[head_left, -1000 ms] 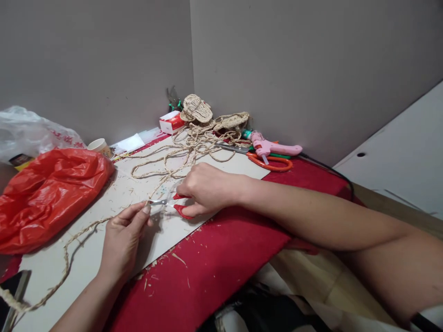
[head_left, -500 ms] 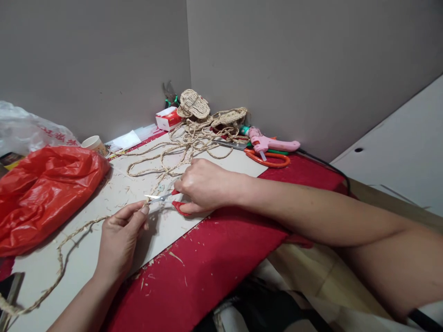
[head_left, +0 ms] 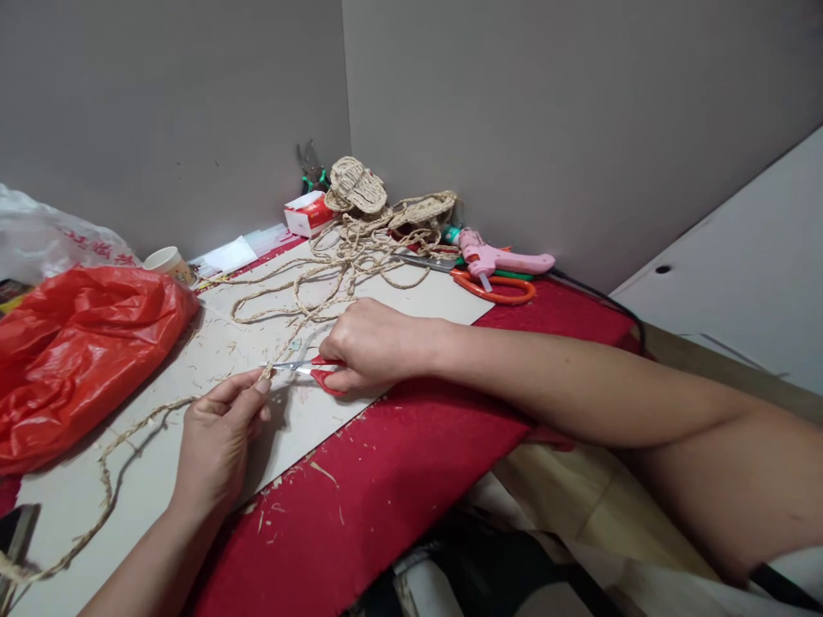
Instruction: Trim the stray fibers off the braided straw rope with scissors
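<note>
My left hand pinches a straw rope between thumb and fingers, over the pale board. My right hand grips small scissors by their red handles. Their blades are nearly closed, and the tips meet the rope at my left fingertips. From there the rope runs up to a loose tangle of rope and, on the other side, down to the lower left. Bits of straw lie around both hands.
A red plastic bag lies left, beside a paper cup. Woven straw pieces, a red-white box, pliers, a pink glue gun and orange-handled scissors sit at the back. Red cloth covers the near edge.
The scissors have closed from a wider opening, their blades coming together at the rope. The whole view has shifted slightly; my left hand still holds the rope.
</note>
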Tool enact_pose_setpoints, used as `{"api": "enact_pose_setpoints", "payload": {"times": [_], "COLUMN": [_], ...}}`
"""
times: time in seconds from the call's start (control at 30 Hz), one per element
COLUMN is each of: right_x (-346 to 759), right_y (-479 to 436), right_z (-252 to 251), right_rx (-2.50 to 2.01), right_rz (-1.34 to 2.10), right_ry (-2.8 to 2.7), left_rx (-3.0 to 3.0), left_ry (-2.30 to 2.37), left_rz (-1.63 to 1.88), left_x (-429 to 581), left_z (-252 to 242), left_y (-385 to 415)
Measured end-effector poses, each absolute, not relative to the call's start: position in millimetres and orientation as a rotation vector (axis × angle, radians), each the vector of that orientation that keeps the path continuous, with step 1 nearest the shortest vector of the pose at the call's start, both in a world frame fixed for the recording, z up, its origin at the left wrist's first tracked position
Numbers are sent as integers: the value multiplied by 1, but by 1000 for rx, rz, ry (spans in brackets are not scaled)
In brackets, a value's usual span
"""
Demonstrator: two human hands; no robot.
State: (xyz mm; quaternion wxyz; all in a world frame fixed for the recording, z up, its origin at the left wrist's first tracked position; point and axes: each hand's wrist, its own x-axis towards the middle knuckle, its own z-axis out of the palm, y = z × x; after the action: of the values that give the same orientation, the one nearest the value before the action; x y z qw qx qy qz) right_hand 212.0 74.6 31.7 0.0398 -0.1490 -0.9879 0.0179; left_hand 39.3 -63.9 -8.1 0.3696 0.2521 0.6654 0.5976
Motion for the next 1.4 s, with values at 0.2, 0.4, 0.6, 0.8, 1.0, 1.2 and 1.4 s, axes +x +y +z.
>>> {"api": "enact_pose_setpoints", "payload": {"times": [0.2, 0.4, 0.6, 0.8, 1.0, 1.2, 1.4], "right_x": [212, 215, 215, 213, 214, 215, 218], "right_y": [79, 85, 81, 78, 78, 83, 88], "right_z": [32, 29, 26, 24, 31, 33, 31], "right_rx": [-433, -460, -409, -419, -395, -377, -386], "right_rz": [140, 200, 120, 113, 131, 139, 152], "right_ry": [-3001, -2940, -2949, -2968, -3011, -2994, -2937], "left_rx": [598, 578, 629, 688, 652, 636, 646], "left_ry": [1695, 1636, 1623, 1696, 1685, 1642, 1586], "left_rz": [1558, 1583, 1558, 1551, 1561, 1592, 1609], "left_x": [41, 42, 40, 39, 38, 40, 41], "left_z": [-6, -3, -6, -12, -12, -6, -3], "left_y": [-63, -61, -63, -64, -63, -62, -61]}}
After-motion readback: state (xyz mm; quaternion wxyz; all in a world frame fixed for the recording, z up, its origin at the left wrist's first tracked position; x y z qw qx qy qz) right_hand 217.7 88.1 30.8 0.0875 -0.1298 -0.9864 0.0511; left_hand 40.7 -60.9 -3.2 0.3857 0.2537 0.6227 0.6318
